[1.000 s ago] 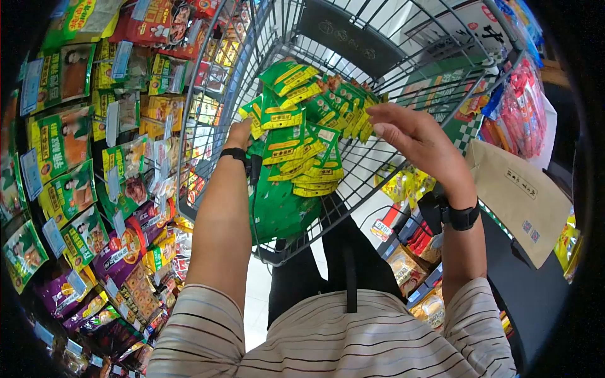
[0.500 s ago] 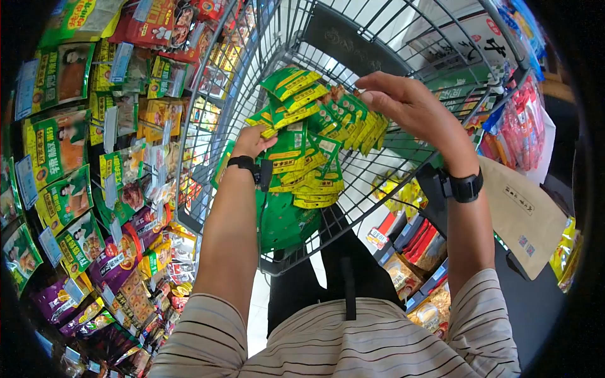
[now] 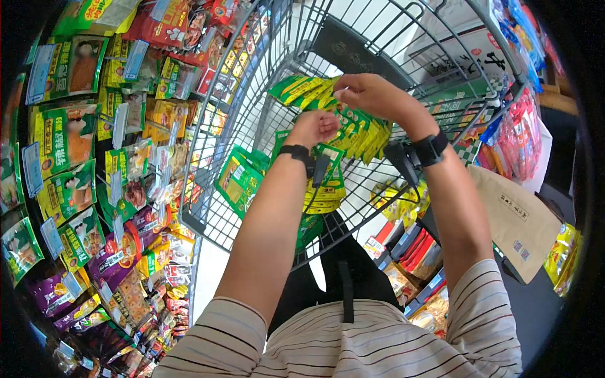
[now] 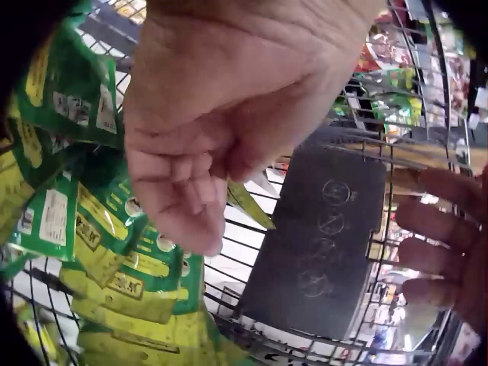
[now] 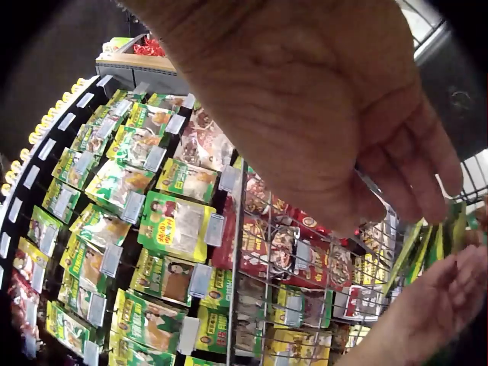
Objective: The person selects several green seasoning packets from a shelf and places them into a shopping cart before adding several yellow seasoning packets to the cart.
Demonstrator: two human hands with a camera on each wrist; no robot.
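Note:
Green-and-yellow snack packets (image 3: 301,93) stand in a slanted row in the wire shopping cart, close to both hands. My left hand (image 3: 314,128) is right beside the row's near edge, its fingers loosely bent. In the left wrist view a packet's yellow-green edge (image 4: 250,206) shows past that hand. My right hand (image 3: 364,96) reaches over from the right with bent fingers at the row's right end. Fanned packets (image 3: 362,133) of the same colours lie below it. Nearer me are more packets (image 3: 326,194), partly covered by my left wrist.
The wire cart (image 3: 217,234) surrounds the packets, with a dark panel (image 3: 353,47) at its far end. A large green packet (image 3: 241,179) leans at the left. Hanging snack packs (image 3: 69,135) fill the rack on the left. A brown paper bag (image 3: 515,220) stands at the right.
My left hand has moved right and up, from the packets' left side to their near edge. My right hand has shifted left. The upper packets have turned more upright.

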